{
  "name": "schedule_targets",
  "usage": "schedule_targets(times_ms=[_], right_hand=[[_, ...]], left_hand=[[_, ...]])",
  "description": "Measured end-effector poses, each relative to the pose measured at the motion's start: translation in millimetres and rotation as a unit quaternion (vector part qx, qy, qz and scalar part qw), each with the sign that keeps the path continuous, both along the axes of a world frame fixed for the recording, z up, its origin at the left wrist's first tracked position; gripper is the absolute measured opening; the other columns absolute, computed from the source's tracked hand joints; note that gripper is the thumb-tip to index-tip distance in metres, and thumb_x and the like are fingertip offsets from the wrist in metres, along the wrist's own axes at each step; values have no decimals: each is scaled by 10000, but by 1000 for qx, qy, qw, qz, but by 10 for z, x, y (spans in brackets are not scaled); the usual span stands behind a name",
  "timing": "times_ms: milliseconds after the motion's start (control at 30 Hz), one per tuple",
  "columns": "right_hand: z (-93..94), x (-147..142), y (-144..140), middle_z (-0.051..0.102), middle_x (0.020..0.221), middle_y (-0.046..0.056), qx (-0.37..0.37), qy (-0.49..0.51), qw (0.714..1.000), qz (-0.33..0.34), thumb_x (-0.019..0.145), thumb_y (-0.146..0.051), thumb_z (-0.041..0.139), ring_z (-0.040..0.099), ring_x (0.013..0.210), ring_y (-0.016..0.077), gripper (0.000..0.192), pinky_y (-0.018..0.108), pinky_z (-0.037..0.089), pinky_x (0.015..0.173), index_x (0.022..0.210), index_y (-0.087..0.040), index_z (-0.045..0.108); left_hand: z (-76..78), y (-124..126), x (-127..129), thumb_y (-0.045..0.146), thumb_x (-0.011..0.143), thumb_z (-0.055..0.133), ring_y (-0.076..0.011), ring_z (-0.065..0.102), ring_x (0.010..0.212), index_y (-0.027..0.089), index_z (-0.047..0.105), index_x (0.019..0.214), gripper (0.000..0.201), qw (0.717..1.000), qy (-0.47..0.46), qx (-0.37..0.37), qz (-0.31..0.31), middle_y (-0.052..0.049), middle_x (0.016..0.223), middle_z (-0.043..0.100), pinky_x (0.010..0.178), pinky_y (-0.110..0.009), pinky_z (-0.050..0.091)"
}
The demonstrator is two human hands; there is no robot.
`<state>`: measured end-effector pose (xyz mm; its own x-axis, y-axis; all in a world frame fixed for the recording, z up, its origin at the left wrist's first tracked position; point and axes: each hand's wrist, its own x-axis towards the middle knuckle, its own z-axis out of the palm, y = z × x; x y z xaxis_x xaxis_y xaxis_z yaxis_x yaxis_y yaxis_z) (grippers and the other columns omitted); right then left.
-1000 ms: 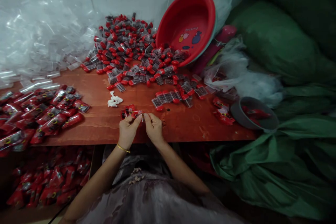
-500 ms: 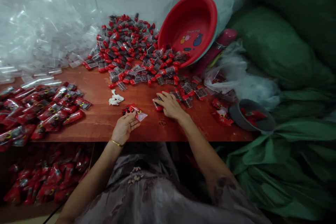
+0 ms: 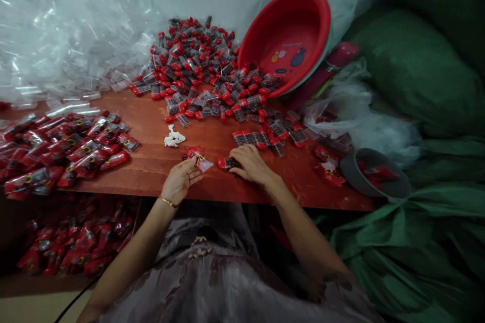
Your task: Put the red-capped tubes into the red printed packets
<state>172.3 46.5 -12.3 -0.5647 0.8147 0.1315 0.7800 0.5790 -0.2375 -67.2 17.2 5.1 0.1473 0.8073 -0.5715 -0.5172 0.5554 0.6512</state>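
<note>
My left hand point(image 3: 181, 180) is closed on a red printed plastic packet point(image 3: 195, 152), thumb on top, with its pale, clear end pointing right. To its right, my right hand point(image 3: 253, 165) has its fingers curled over a small clear container with a red cap point(image 3: 223, 163) and dark contents. That container lies on its side on the reddish table, its cap towards the packet. Just behind the right hand is a short row of similar red-capped containers point(image 3: 250, 138). A crumpled white scrap point(image 3: 174, 136) lies behind the left hand.
A large heap of red-capped containers point(image 3: 197, 65) spreads before a tilted red basin point(image 3: 284, 35). Filled red packets point(image 3: 87, 154) are piled at left, clear plastic pieces point(image 3: 68, 40) behind them. At right stand a grey bowl point(image 3: 352, 174) and green sacks point(image 3: 420, 65).
My right hand has curled further over a red-capped container and moved it slightly nearer, away from the row. The left hand keeps its packet. The whole view has shifted a little.
</note>
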Motion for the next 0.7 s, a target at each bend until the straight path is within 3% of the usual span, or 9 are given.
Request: schedule_targets(times_ms=[167, 300, 700], right_hand=[[59, -127, -379, 684, 930, 64, -7, 138, 990, -36, 781, -309, 669, 613, 835, 208, 276, 353, 456, 802, 1016, -191, 583], [149, -249, -622, 687, 1017, 65, 32, 251, 967, -25, 777, -278, 668, 650, 905, 187, 328, 312, 502, 815, 1082, -206, 570], [30, -380, -611, 686, 997, 68, 50, 278, 956, -76, 775, -270, 645, 658, 912, 194, 335, 320, 538, 823, 1098, -211, 578]], left_hand=[[26, -5, 39, 313, 692, 736, -165, 674, 712, 153, 635, 827, 232, 1000, -12, -18, 16, -56, 756, 712, 696, -276, 506], [18, -3, 99, 316, 693, 739, -160, 668, 697, 149, 640, 836, 241, 1000, -9, -11, -1, -54, 756, 712, 675, -264, 503], [-35, -48, 148, 305, 576, 818, -124, 630, 595, 157, 580, 733, 321, 1000, -11, 12, 20, -3, 646, 671, 665, -261, 501]])
